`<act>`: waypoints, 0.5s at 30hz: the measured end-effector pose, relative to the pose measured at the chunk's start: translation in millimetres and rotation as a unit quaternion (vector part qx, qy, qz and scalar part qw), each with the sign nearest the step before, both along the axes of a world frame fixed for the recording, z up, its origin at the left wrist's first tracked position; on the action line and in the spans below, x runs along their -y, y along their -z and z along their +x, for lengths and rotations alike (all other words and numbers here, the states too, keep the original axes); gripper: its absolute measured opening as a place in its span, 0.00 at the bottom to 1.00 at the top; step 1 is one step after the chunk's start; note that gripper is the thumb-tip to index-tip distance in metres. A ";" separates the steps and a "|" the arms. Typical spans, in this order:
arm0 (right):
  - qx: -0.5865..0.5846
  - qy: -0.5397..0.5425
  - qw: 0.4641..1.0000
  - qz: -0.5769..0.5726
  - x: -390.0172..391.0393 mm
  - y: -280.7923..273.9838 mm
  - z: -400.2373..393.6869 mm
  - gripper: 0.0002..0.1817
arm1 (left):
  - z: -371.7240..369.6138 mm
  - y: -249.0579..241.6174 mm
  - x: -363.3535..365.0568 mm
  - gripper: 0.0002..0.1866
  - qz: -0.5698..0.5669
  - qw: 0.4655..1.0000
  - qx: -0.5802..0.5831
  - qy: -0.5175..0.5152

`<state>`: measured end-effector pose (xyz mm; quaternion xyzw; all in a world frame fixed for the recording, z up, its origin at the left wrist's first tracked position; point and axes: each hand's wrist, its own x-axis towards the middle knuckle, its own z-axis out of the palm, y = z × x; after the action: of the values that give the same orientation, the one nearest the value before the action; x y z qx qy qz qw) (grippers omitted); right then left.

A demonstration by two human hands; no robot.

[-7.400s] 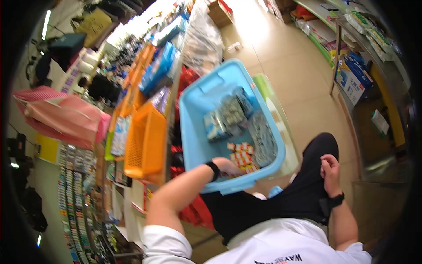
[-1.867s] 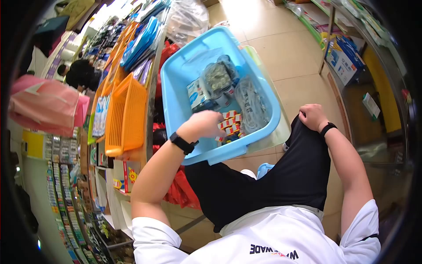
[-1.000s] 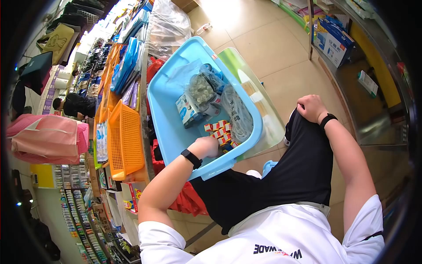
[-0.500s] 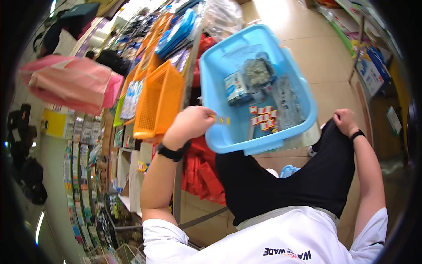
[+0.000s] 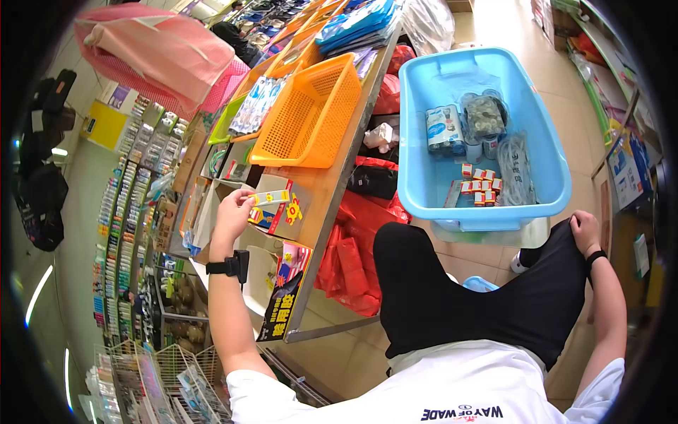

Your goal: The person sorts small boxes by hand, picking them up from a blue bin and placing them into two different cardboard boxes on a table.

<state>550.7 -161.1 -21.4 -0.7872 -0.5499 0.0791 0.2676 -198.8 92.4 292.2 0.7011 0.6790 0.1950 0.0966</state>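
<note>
My left hand [image 5: 234, 214] is closed in a pinch on a narrow white-and-yellow strip-shaped pack [image 5: 268, 198], which points right above the wooden table edge. Beneath it are a yellow star price tag [image 5: 293, 210] and a red, blue and yellow pack [image 5: 260, 219]. My right hand [image 5: 585, 232] rests on the knee of my black trousers [image 5: 487, 304], fingers curled in, with nothing visible in them. In front of me stands a light blue plastic tub [image 5: 487, 216]. It holds several small red-and-white boxes [image 5: 483, 185], a blue-and-white pack [image 5: 444, 124], a clear bag [image 5: 484, 116] and a bagged grey coil [image 5: 518, 169].
An orange basket [image 5: 311, 120] sits on the wooden table [image 5: 332, 185] to the left, with blue packs [image 5: 359, 27] farther back. Red plastic bags [image 5: 353, 258] hang beside the table. Stocked shelves [image 5: 116, 240] line the far left; a blue box [image 5: 628, 166] stands at right.
My left hand has moved from the tub's near left rim to over the table, still holding the strip-shaped pack. The view has turned left, and my right hand stays on the knee.
</note>
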 end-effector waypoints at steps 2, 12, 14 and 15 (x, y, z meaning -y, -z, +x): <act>0.015 -0.006 1.000 -0.001 -4.4 -3.2 -6.8 0.11 | -11.8 9.0 -6.1 0.11 0.002 1.000 0.021 0.001; 0.030 -0.003 0.999 -0.031 -20.5 -12.7 -20.6 0.11 | -51.2 8.2 -22.4 0.13 0.052 0.997 -0.053 -0.036; 0.026 -0.002 0.999 -0.033 -21.6 -13.3 -21.1 0.11 | -56.6 21.3 -28.7 0.14 0.028 0.996 -0.054 -0.059; 0.026 -0.001 0.999 -0.033 -22.0 -13.9 -21.6 0.11 | -54.6 20.6 -29.6 0.14 0.027 0.996 -0.054 -0.059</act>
<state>529.1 -139.1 -7.5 -0.7971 -0.5542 0.0772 0.2270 -253.4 122.0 271.6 0.6717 0.7179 0.1805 0.0297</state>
